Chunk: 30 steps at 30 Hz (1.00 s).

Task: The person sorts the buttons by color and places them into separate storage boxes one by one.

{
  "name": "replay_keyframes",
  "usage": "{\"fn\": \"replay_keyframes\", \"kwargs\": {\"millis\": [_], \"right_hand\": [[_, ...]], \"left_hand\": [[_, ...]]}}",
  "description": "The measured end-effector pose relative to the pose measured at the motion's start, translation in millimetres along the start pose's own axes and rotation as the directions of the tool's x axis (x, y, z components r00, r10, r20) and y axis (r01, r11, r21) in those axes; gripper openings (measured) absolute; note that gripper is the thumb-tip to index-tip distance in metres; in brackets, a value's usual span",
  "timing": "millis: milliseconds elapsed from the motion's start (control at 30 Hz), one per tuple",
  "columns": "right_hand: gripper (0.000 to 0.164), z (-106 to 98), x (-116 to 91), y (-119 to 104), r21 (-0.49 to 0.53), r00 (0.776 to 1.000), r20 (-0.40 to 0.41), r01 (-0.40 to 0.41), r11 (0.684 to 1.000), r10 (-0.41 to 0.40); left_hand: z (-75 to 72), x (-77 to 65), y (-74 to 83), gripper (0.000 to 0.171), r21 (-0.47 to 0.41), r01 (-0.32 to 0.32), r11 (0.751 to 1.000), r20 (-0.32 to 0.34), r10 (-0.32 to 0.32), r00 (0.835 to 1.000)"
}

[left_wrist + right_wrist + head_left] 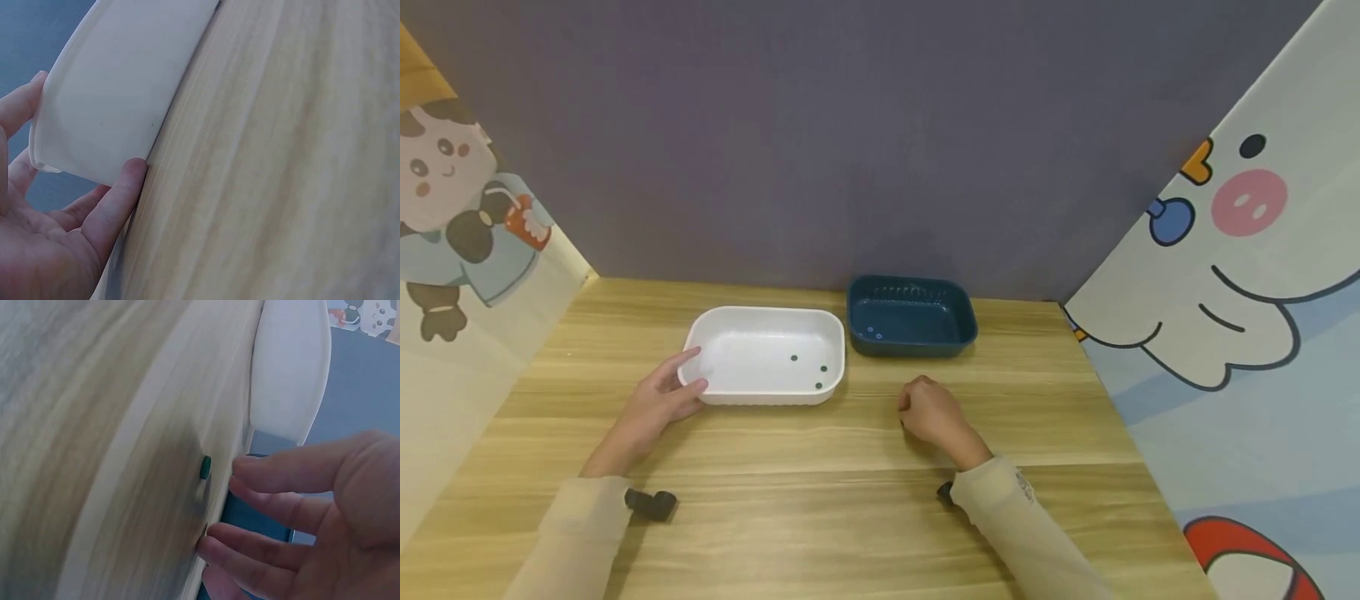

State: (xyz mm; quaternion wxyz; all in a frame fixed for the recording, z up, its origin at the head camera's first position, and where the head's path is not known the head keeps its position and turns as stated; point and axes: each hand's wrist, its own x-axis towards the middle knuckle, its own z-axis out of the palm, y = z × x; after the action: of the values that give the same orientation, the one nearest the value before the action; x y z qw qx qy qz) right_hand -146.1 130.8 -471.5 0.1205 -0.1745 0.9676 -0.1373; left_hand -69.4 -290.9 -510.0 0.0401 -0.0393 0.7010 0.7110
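A white rectangular basin [730,398] stands on the table, gripped at its left end by my left hand [658,400]. In the left wrist view, fingers reach round the end wall of the basin [119,87]. Three small dark green dots [793,357] show on its floor; loose pieces or holes, I cannot tell. My right hand [934,410] is low over the table, in front of a dark blue basin [913,350]. Past its fingertips in the right wrist view sits a small green bean-like piece [205,467], apart from the loosely bent fingers of the right hand [312,519].
The blue basin stands right of the white one, close to the grey back wall [850,150]. Cartoon-printed side walls [1240,250] bound the wooden table [805,500] left and right. A few pale rings [870,331] mark the blue basin's floor.
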Motion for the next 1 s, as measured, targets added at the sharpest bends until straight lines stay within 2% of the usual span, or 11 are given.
{"fn": "replay_keyframes", "kwargs": {"millis": [300,533,767,1000], "right_hand": [[0.011,2,-5,2,-0.046,0.997,0.004,0.075,0.996,-0.074],[0.013,8,-7,4,-0.102,0.991,-0.047,0.117,0.988,-0.123],[0.020,11,-9,4,-0.115,0.988,-0.072,0.127,0.985,-0.136],[0.030,9,-11,2,-0.118,0.988,-0.088,0.120,0.986,-0.131]], "left_hand": [[-2.0,-1.8,-2.4,0.073,0.028,0.005,1.000,-0.006,-0.005,1.000],[-1.9,-2.7,-3.5,0.072,0.020,-0.014,1.000,-0.016,0.014,1.000],[-1.0,-3.5,-3.9,0.072,0.003,-0.016,1.000,-0.014,0.016,1.000],[1.0,-4.7,-0.5,0.074,0.043,-0.010,0.999,-0.009,0.010,1.000]]}}
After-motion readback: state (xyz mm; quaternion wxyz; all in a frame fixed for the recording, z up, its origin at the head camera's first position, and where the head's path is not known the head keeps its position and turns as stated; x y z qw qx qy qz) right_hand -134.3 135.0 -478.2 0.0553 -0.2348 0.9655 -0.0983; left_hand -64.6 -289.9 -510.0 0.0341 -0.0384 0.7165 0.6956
